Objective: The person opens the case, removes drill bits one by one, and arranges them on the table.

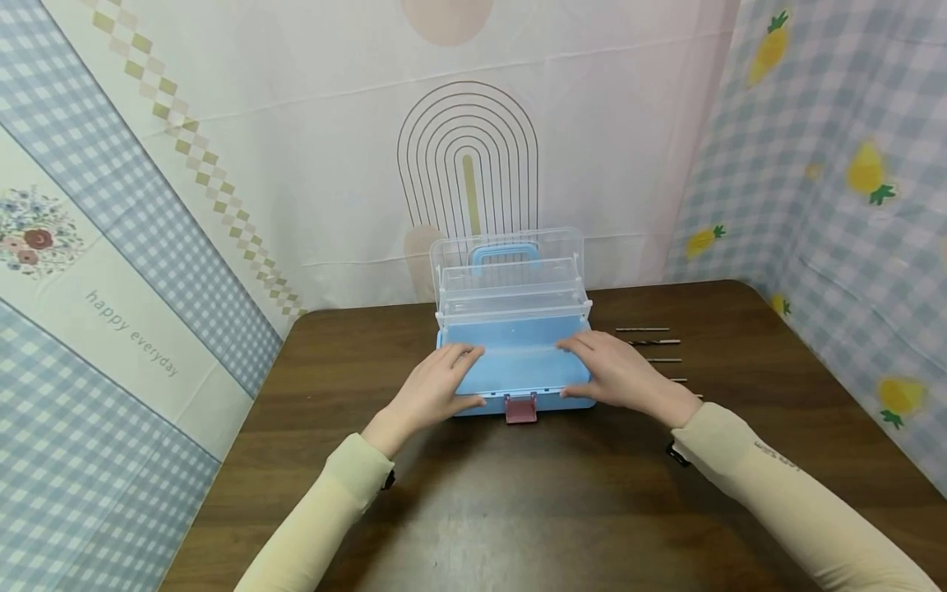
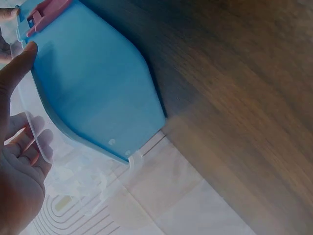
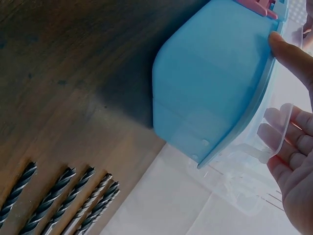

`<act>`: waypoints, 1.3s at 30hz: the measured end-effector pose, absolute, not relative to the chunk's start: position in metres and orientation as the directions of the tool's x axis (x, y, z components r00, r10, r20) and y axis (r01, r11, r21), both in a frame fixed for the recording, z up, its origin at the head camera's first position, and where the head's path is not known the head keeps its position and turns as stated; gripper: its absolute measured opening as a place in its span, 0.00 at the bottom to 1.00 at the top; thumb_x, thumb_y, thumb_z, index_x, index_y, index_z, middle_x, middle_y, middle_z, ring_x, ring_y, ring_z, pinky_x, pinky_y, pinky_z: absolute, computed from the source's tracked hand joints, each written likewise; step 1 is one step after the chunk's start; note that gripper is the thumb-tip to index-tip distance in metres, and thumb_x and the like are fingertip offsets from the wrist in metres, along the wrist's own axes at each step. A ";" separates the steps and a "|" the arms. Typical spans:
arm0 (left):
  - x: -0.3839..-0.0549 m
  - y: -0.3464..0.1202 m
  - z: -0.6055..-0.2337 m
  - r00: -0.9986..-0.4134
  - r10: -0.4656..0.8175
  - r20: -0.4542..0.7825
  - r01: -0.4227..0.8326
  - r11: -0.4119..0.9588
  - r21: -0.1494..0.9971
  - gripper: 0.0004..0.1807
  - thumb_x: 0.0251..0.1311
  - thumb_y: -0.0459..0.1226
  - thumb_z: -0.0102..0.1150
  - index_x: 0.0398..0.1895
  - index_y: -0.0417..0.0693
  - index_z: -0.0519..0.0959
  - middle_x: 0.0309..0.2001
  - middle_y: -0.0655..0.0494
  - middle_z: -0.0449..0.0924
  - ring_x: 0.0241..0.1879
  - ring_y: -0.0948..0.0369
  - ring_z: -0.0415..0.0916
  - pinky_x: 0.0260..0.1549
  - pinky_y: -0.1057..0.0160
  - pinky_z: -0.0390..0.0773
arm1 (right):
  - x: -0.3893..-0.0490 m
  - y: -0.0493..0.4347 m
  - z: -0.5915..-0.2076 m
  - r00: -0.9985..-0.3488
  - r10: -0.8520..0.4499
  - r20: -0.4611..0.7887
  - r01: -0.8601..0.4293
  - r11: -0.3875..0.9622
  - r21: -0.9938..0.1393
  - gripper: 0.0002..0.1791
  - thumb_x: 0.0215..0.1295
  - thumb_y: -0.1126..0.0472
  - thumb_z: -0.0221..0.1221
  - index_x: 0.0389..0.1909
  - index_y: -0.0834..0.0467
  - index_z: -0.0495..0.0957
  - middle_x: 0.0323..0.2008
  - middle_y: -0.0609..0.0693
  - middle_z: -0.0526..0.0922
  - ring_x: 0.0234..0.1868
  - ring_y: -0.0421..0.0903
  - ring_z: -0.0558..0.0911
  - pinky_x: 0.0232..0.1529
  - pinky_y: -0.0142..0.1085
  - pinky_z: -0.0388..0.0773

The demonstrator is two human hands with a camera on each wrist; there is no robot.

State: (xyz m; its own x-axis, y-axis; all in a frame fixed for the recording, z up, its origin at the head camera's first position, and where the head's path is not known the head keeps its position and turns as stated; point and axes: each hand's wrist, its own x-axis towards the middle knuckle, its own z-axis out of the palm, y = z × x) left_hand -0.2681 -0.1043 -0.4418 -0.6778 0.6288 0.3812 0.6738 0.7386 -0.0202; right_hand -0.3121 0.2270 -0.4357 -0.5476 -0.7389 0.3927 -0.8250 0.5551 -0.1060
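Note:
A blue toolbox point(image 1: 547, 401) stands on the table, its clear lid point(image 1: 570, 244) raised at the back with a blue handle point(image 1: 506, 249). Clear trays point(image 1: 512, 293) are lifted in tiers above the base. At the front hangs a dark pink latch point(image 1: 521, 409). My left hand point(image 1: 425, 390) holds the left side, thumb on the front rim, fingers curved over clear plastic. On the right side, my right hand point(image 1: 617, 372) grips likewise; its fingertips show through clear plastic in the right wrist view. The hidden inner edges make the exact finger contact hard to tell.
Several drill bits point(image 1: 654, 341) lie in a row right of the toolbox, partly hidden by my right hand and forearm. The dark wooden table point(image 1: 473, 510) meets a printed cloth point(image 1: 355, 164) behind, and checked cloth point(image 1: 829, 222) hangs at the right.

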 end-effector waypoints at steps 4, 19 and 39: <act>-0.268 -0.106 -0.442 -0.673 0.627 0.393 0.673 0.739 -0.026 0.44 0.55 0.53 0.74 0.70 0.39 0.70 0.60 0.45 0.75 0.58 0.51 0.73 0.56 0.54 0.74 | -0.312 0.227 -0.435 -0.543 -0.737 0.403 -0.825 0.557 -0.093 0.42 0.49 0.43 0.77 0.60 0.64 0.77 0.51 0.56 0.82 0.52 0.55 0.81 0.55 0.51 0.77; -0.260 -0.103 -0.444 -0.654 0.624 0.427 0.672 0.739 -0.050 0.41 0.55 0.48 0.76 0.67 0.37 0.73 0.57 0.45 0.76 0.55 0.51 0.75 0.54 0.54 0.76 | -0.309 0.227 -0.443 -0.451 -0.735 0.506 -0.859 0.512 -0.021 0.41 0.46 0.46 0.79 0.57 0.65 0.79 0.47 0.56 0.83 0.47 0.54 0.82 0.50 0.49 0.79; -0.255 -0.100 -0.447 -0.629 0.627 0.460 0.678 0.731 -0.071 0.36 0.56 0.46 0.75 0.65 0.39 0.75 0.55 0.46 0.78 0.52 0.51 0.77 0.53 0.55 0.76 | -0.302 0.228 -0.447 -0.404 -0.734 0.545 -0.865 0.501 0.033 0.36 0.46 0.50 0.79 0.53 0.65 0.81 0.42 0.54 0.84 0.40 0.51 0.84 0.42 0.46 0.82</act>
